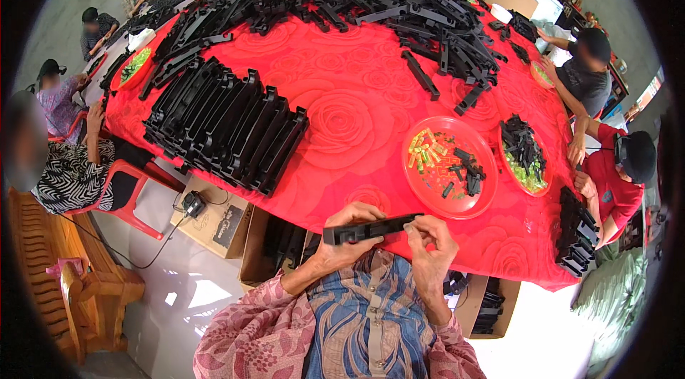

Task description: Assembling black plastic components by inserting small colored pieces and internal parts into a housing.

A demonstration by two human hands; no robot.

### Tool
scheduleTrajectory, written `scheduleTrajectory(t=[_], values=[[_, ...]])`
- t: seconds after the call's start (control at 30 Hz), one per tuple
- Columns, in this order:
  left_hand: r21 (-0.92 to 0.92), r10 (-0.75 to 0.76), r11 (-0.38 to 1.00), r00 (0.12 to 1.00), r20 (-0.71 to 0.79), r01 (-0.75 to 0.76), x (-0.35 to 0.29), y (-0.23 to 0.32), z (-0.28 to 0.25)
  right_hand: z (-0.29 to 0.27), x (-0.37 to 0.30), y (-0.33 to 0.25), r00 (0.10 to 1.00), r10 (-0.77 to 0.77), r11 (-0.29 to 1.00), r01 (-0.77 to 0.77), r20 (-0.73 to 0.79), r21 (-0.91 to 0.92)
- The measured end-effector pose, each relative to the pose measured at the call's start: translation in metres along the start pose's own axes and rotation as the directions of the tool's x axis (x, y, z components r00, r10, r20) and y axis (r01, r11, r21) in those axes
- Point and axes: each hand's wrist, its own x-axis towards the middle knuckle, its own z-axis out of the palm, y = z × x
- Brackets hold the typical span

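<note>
Just over the near table edge, my left hand [344, 238] grips one end of a long black plastic bar [374, 228]. My right hand [432, 242] is closed at the bar's other end, thumb and fingertips pinched together; whether a small part sits between them is too small to tell. Beyond it lies a round red plate [457, 197] with yellow-green pieces [426, 149] and small black pieces [467, 173]. To the left, a neat row of similar black bars [221, 125] stands on the table.
The red rose-patterned tablecloth [342, 118] carries a large heap of black bars [428, 15] at the back. A red bowl [524, 154] of black and green pieces is at right. Other people sit around the table, one in a red shirt [628, 197]. Cardboard boxes [210, 218] stand below.
</note>
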Motion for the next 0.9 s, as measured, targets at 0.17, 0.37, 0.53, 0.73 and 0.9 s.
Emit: scheduleTrajectory(t=[0.17, 0.37, 0.53, 0.73, 0.9], values=[[0.241, 0.315, 0.906, 0.934, 0.166, -0.348, -0.001, -0.005, -0.008, 0.006, 0.001, 0.001, 0.992, 0.116, 0.99, -0.119, 0.047, 0.08], [0.32, 0.327, 0.823, 0.852, 0.409, -0.47, -0.003, 0.007, -0.01, 0.005, 0.001, 0.013, 0.98, 0.18, 0.98, -0.186, 0.085, 0.076], [0.338, 0.31, 0.822, 0.859, 0.408, -0.458, -0.005, 0.011, -0.008, 0.006, -0.003, 0.024, 0.979, 0.17, 0.965, -0.188, 0.108, 0.185], [0.327, 0.296, 0.836, 0.865, 0.406, -0.44, -0.005, 0.007, -0.011, 0.007, 0.002, 0.01, 0.953, 0.262, 0.924, -0.294, 0.154, 0.244], [0.306, 0.311, 0.842, 0.864, 0.397, -0.444, -0.006, 0.002, -0.009, 0.004, 0.002, 0.014, 0.946, 0.266, 0.904, -0.311, 0.185, 0.293]])
